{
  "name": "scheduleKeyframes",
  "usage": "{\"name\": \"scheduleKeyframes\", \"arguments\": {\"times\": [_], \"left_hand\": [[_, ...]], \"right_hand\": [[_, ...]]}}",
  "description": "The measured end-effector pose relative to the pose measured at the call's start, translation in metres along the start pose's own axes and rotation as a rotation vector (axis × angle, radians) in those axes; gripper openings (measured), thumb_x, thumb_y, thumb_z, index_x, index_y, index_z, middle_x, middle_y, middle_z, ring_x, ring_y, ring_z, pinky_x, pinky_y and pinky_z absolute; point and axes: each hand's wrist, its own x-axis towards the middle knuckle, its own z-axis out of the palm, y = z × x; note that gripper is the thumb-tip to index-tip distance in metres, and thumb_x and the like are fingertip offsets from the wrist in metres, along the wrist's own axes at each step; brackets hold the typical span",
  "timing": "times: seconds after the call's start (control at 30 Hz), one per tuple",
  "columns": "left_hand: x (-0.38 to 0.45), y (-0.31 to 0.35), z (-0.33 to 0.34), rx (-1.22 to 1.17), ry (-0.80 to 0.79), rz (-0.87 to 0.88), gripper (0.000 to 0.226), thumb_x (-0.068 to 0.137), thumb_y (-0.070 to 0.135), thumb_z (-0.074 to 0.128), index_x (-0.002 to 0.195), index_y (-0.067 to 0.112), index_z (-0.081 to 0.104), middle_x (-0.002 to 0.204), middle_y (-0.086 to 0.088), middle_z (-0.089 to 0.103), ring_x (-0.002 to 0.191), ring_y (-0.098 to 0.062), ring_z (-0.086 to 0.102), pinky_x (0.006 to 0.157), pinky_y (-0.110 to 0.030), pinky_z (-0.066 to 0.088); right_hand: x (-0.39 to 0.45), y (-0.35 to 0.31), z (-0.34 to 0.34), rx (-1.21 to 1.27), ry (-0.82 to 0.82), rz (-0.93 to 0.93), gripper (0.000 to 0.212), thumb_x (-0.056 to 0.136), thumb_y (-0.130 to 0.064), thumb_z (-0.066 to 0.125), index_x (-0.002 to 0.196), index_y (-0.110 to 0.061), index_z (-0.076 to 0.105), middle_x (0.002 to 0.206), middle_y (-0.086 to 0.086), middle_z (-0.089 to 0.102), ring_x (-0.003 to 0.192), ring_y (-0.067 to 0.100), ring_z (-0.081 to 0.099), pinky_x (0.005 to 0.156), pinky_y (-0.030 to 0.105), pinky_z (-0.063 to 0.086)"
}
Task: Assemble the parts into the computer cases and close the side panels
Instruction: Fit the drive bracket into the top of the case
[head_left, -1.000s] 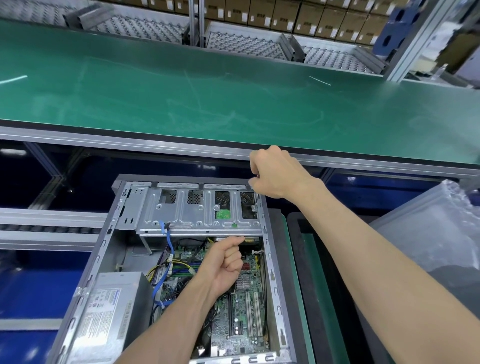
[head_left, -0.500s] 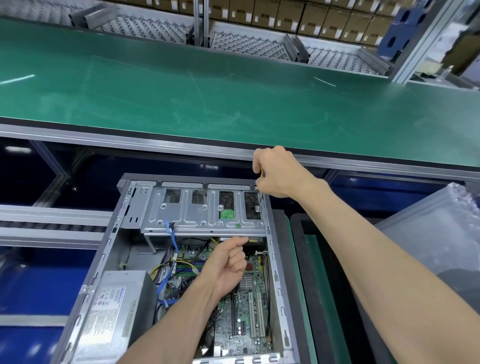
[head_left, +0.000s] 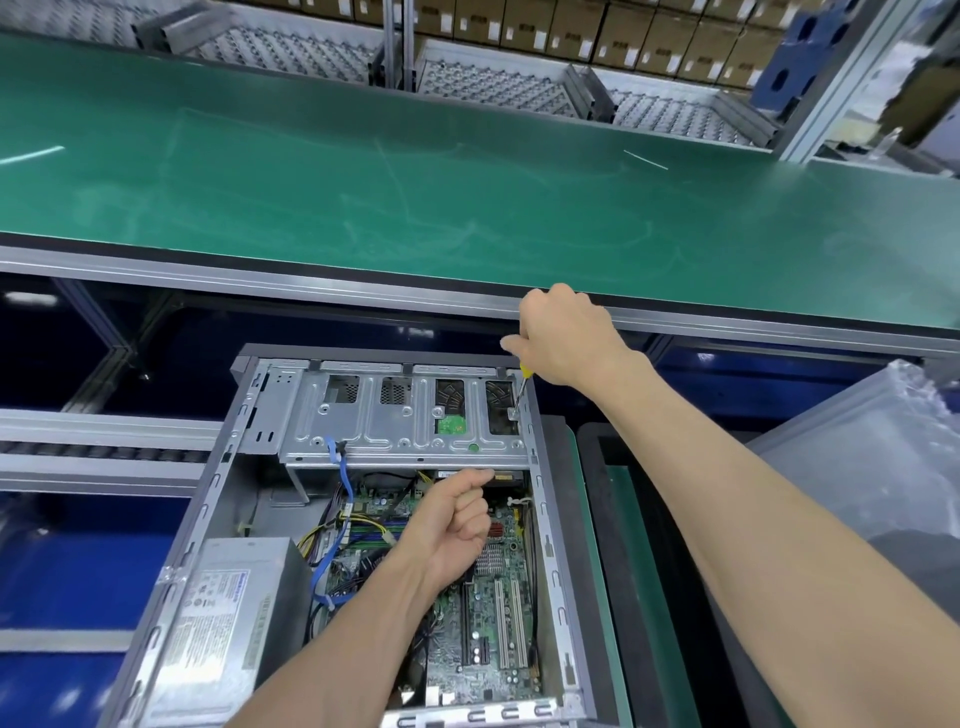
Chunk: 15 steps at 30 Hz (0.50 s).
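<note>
Open computer case (head_left: 218, 519) at 6 o'clock | right hand (head_left: 566, 332) grasps screwdriver (head_left: 521, 387) on drive cage (head_left: 405, 415), 1 o'clock corner | left hand (head_left: 457, 525) clenched under cage edge, contents hidden | risk: tilted tip slips onto motherboard (head_left: 493, 597).

The big green belt (head_left: 467, 171) at the far side has lots of free room. Inside the open computer case (head_left: 218, 493), room is tight. The metal drive cage (head_left: 405, 415) covers the far end. The power box (head_left: 228, 613) fills the near left corner. Wires (head_left: 332, 525) crowd the middle. The left hand (head_left: 457, 525) and right hand (head_left: 566, 332) block the right side.
</note>
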Motion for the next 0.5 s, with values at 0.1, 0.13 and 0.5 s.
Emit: {"name": "scheduleKeyframes", "arguments": {"times": [0.1, 0.13, 0.5], "left_hand": [[0.0, 0.0004, 0.0004, -0.004, 0.003, -0.004, 0.038, 0.075, -0.002, 0.068, 0.07, 0.021, 0.038, 0.048, 0.009, 0.016, 0.04, -0.008, 0.008, 0.03, -0.019, 0.014], [0.0001, 0.0004, 0.0006, -0.002, 0.002, -0.005, 0.038, 0.075, -0.002, 0.068, 0.069, 0.021, 0.038, 0.048, 0.01, 0.017, 0.041, -0.008, 0.007, 0.03, -0.019, 0.014], [0.0025, 0.0001, -0.0006, 0.013, 0.003, 0.006, 0.042, 0.073, -0.001, 0.069, 0.065, 0.022, 0.035, 0.047, 0.009, 0.016, 0.045, -0.009, 0.004, 0.032, -0.019, 0.011]], "right_hand": [[-0.002, 0.0019, -0.0073, 0.072, -0.076, -0.044, 0.02, 0.078, -0.023, 0.065, 0.091, -0.016, 0.052, 0.085, 0.005, 0.053, 0.08, 0.031, 0.054, 0.067, 0.039, 0.047], [-0.003, 0.003, -0.0091, 0.135, -0.12, -0.06, 0.022, 0.074, -0.016, 0.064, 0.093, -0.018, 0.052, 0.091, 0.006, 0.058, 0.083, 0.031, 0.056, 0.07, 0.04, 0.051], [-0.009, 0.001, -0.0073, 0.131, -0.082, -0.09, 0.023, 0.08, -0.017, 0.066, 0.096, -0.016, 0.05, 0.089, 0.005, 0.053, 0.085, 0.031, 0.054, 0.066, 0.037, 0.045]]}}
